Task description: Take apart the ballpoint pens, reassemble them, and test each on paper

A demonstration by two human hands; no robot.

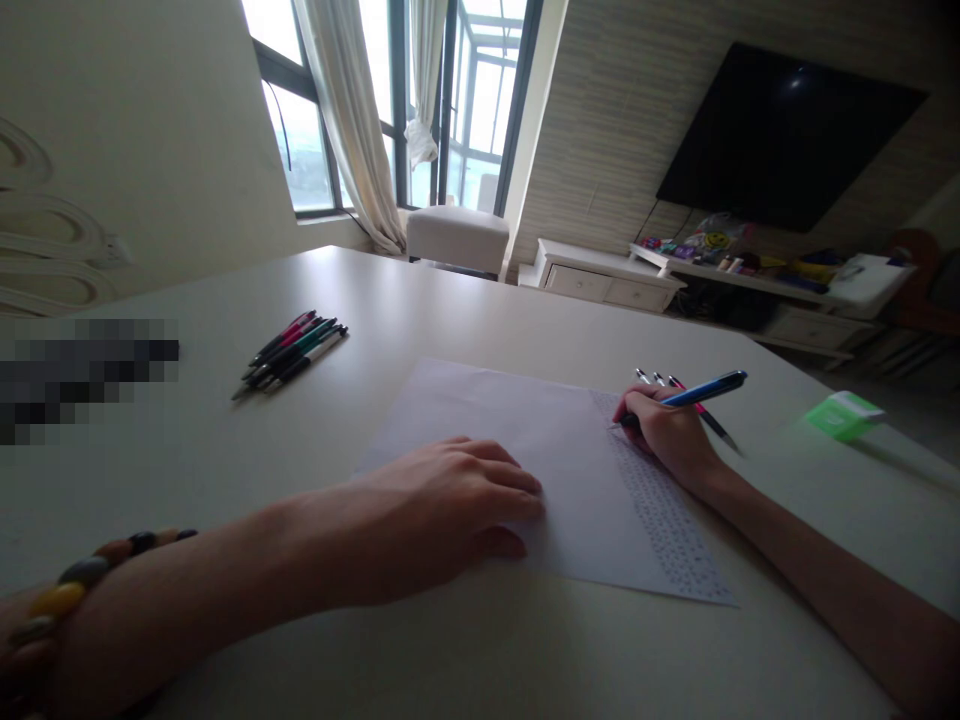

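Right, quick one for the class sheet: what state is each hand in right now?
Left hand: open, resting flat on the sheet of paper.
Right hand: closed, holding a blue pen.

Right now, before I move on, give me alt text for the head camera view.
A right hand holds a blue pen at the printed column of a white sheet on a pale table. The left hand, with a beaded bracelet on its wrist, rests flat on the sheet. A group of pens lies to the left.
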